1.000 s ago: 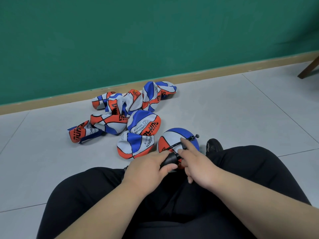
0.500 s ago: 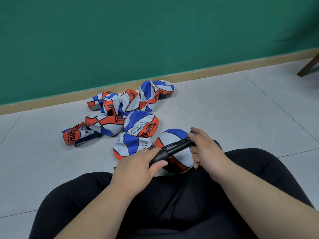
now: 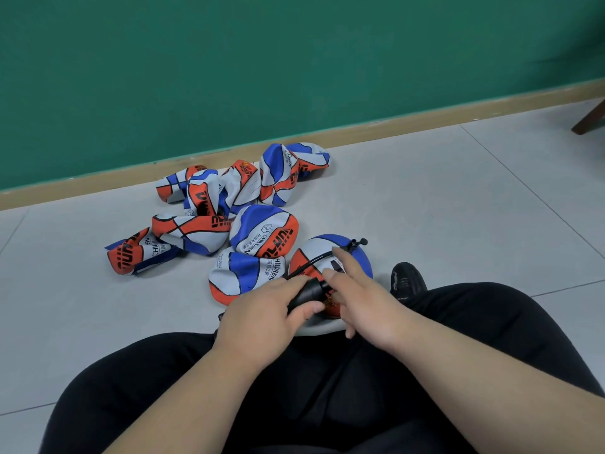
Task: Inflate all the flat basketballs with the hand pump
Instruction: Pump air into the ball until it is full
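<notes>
Left hand [image 3: 262,319] was seen wrapped around the black barrel of the hand pump [image 3: 307,294], with the fingers curled over it and the thumb underneath. Right hand [image 3: 363,303] was laid just beside it, at the end of the barrel, with index finger and thumb stretched forward. Whether anything was pinched under it could not be told. A thin black line [image 3: 314,262], hose or rod, was led from the pump across the ball [image 3: 360,267] to a small cross-piece at the far edge.

This ball, partly rounded, was found on the floor [image 3: 442,208] between the knees in black trousers [image 3: 327,388], with a black shoe [image 3: 407,281] near it. The flat basketballs [image 3: 196,231] were found in a crumpled heap beside it, towards the skirting board [image 3: 393,122] and the green wall [image 3: 294,60].

It was judged that the flat skins would be light, soft and limp, with a slightly grippy surface, so any fold could be used to lift them. The valve area should be held firm when the needle is entered. The pump should be taken by its stiff barrel, not by the thin line.

The printed word [image 3: 279,267] "CHILDREN" could be read on two skins, next to small characters too fine to be read. Large black letters on the orange panels could not be read with certainty.
</notes>
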